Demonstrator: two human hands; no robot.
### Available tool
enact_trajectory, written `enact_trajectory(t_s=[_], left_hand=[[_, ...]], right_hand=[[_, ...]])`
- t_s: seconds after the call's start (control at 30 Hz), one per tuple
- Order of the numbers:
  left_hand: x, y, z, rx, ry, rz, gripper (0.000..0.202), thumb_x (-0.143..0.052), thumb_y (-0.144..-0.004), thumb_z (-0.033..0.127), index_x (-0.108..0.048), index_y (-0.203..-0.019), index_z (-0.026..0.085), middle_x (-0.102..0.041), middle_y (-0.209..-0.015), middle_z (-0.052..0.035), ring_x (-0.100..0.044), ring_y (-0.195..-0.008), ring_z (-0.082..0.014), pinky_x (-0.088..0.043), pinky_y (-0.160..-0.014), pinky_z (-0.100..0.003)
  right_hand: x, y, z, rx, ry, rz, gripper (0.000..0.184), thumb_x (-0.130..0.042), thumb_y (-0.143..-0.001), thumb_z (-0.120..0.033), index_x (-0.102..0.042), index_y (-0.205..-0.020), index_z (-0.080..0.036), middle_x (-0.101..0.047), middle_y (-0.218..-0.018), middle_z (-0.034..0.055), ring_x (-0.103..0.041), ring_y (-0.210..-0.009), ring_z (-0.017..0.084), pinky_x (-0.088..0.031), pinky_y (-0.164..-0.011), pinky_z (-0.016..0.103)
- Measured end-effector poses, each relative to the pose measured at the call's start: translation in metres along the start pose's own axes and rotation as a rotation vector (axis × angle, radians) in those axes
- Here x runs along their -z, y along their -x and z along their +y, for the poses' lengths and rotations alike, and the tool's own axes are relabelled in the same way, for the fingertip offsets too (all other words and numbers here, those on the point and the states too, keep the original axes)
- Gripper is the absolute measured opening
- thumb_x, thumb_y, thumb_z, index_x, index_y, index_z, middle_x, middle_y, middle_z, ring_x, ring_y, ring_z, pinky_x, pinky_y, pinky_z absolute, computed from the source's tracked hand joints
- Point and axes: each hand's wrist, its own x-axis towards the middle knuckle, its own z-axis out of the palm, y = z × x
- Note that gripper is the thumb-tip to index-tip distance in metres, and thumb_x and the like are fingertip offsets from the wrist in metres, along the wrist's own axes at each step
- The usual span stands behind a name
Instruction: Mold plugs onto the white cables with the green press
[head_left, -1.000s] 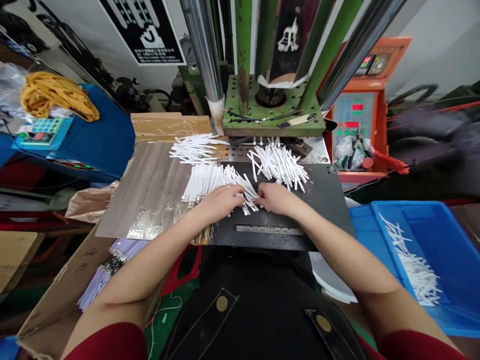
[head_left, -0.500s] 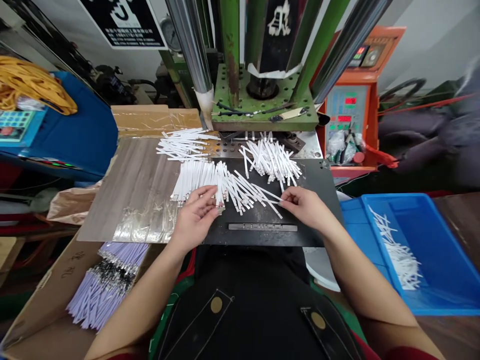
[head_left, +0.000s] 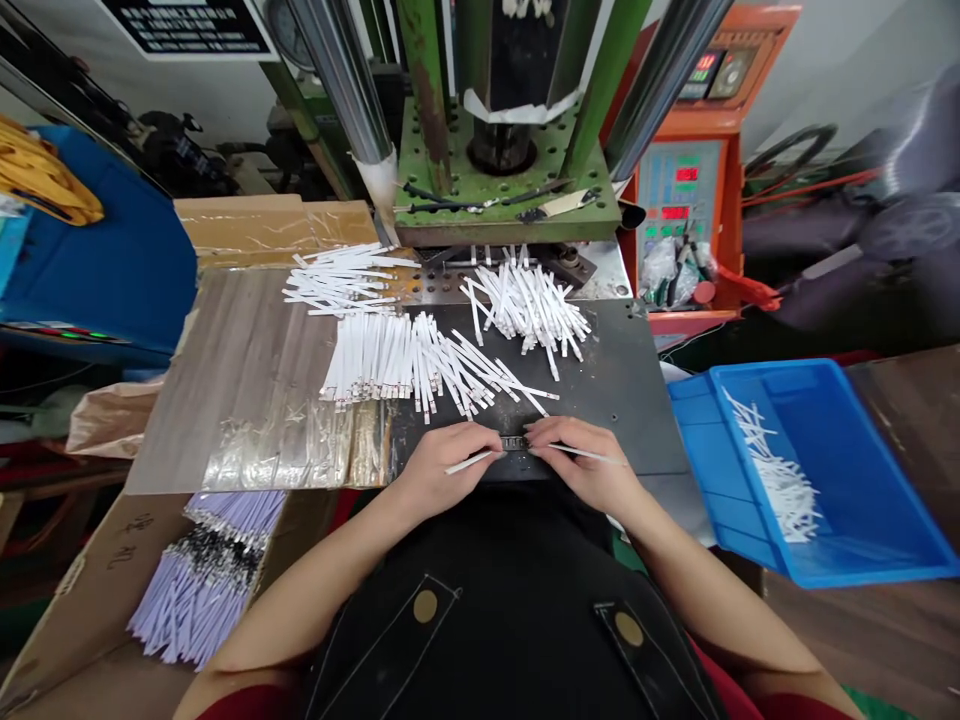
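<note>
My left hand [head_left: 442, 462] pinches a thin white stick [head_left: 469, 463] and my right hand [head_left: 581, 462] pinches another white stick [head_left: 592, 456]. Both hands meet over a narrow metal strip [head_left: 517, 443] at the near edge of the black work plate [head_left: 622, 370]. Just beyond my fingers lies a fanned row of white sticks [head_left: 405, 365]. Further back sit two looser heaps of sticks, one heap [head_left: 529, 300] on the right and one heap [head_left: 341, 280] on the left.
A green press [head_left: 502, 170] with steel columns stands behind the plate, beside an orange control box [head_left: 694, 170]. A blue bin [head_left: 840, 470] with white sticks is at my right. A cardboard box [head_left: 82, 610] with bundled pale sticks [head_left: 202, 580] sits at lower left.
Both hands have drawn back from the fanned row toward me, each carrying a stick, and come together at the metal strip. The view has tilted down.
</note>
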Motion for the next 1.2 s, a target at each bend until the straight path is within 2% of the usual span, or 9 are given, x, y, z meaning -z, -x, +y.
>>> enact_trajectory(t_s=[0.2, 0.4, 0.5, 0.57, 0.63, 0.77, 0.93, 1.1, 1.2], left_hand=[[0.012, -0.016, 0.017, 0.076, -0.17, -0.217, 0.015, -0.052, -0.09, 0.014, -0.064, -0.086, 0.021, -0.07, -0.08, 0.0, -0.064, -0.072, -0.0124, -0.045, -0.067, -0.022], [0.015, -0.025, 0.026, 0.16, -0.283, -0.31, 0.012, -0.055, -0.085, 0.011, -0.062, -0.082, 0.021, -0.066, -0.075, 0.0018, -0.061, -0.068, -0.0131, -0.039, -0.062, -0.023], [0.014, -0.026, 0.03, 0.165, -0.336, -0.338, 0.014, -0.054, -0.084, 0.009, -0.062, -0.084, 0.021, -0.067, -0.076, 0.0019, -0.062, -0.068, -0.0135, -0.037, -0.06, -0.023], [0.012, -0.027, 0.03, 0.161, -0.377, -0.352, 0.016, -0.053, -0.084, 0.008, -0.062, -0.084, 0.021, -0.067, -0.077, 0.0017, -0.062, -0.068, -0.014, -0.036, -0.059, -0.024], [0.008, -0.027, 0.028, 0.153, -0.427, -0.352, 0.019, -0.05, -0.084, 0.006, -0.063, -0.084, 0.021, -0.067, -0.075, 0.0017, -0.062, -0.066, -0.0147, -0.035, -0.058, -0.024], [0.013, -0.025, 0.019, 0.078, -0.395, -0.396, 0.022, -0.047, -0.089, 0.007, -0.064, -0.091, 0.021, -0.068, -0.078, 0.0005, -0.063, -0.071, -0.0149, -0.04, -0.062, -0.024], [0.032, -0.037, 0.014, -0.061, -0.268, -0.47, 0.028, -0.042, -0.096, 0.009, -0.063, -0.112, 0.02, -0.069, -0.105, -0.0045, -0.065, -0.093, -0.0159, -0.049, -0.078, -0.025], [0.005, -0.084, 0.017, -0.14, -0.511, -0.54, 0.022, -0.049, -0.094, 0.012, -0.066, -0.108, 0.016, -0.064, -0.107, -0.008, -0.061, -0.095, -0.0214, -0.047, -0.078, -0.031], [-0.019, -0.11, 0.013, -0.168, -0.649, -0.624, 0.016, -0.053, -0.092, 0.013, -0.066, -0.099, 0.015, -0.06, -0.108, -0.01, -0.059, -0.093, -0.0231, -0.045, -0.07, -0.031]], right_hand=[[0.002, -0.004, 0.002, 0.118, 0.15, -0.075, 0.013, -0.055, -0.096, -0.015, -0.064, -0.089, -0.021, -0.069, -0.088, 0.0064, -0.065, -0.087, 0.019, -0.055, -0.076, 0.031], [-0.008, -0.007, -0.006, 0.169, 0.401, -0.166, 0.023, -0.044, -0.097, -0.011, -0.061, -0.083, -0.018, -0.061, -0.081, 0.0083, -0.053, -0.077, 0.02, -0.049, -0.069, 0.033], [0.002, -0.014, -0.003, 0.165, 0.325, -0.261, 0.022, -0.045, -0.096, -0.01, -0.063, -0.086, -0.018, -0.063, -0.083, 0.008, -0.055, -0.08, 0.021, -0.049, -0.073, 0.033], [0.016, -0.023, 0.003, 0.112, 0.22, -0.33, 0.018, -0.049, -0.095, -0.01, -0.065, -0.095, -0.019, -0.067, -0.09, 0.0069, -0.059, -0.086, 0.019, -0.05, -0.078, 0.031], [0.028, -0.035, 0.011, -0.013, 0.214, -0.294, 0.017, -0.057, -0.091, -0.011, -0.065, -0.103, -0.02, -0.067, -0.095, 0.0061, -0.062, -0.088, 0.019, -0.051, -0.079, 0.03], [0.029, -0.057, 0.021, -0.283, 0.503, -0.213, 0.029, -0.061, -0.084, -0.01, -0.063, -0.113, -0.017, -0.066, -0.096, 0.0089, -0.064, -0.085, 0.023, -0.05, -0.074, 0.033], [0.029, -0.053, 0.018, -0.201, 0.583, -0.325, 0.032, -0.047, -0.09, -0.011, -0.061, -0.119, -0.015, -0.065, -0.101, 0.0116, -0.064, -0.084, 0.023, -0.049, -0.074, 0.034], [0.063, -0.024, 0.012, -0.095, 0.371, -0.179, 0.013, -0.052, -0.089, -0.015, -0.062, -0.093, -0.02, -0.06, -0.082, 0.0035, -0.06, -0.075, 0.018, -0.048, -0.068, 0.029], [0.065, -0.008, 0.008, -0.1, 0.202, -0.095, 0.006, -0.056, -0.091, -0.017, -0.059, -0.087, -0.021, -0.063, -0.083, 0.0023, -0.06, -0.073, 0.015, -0.049, -0.067, 0.027]])
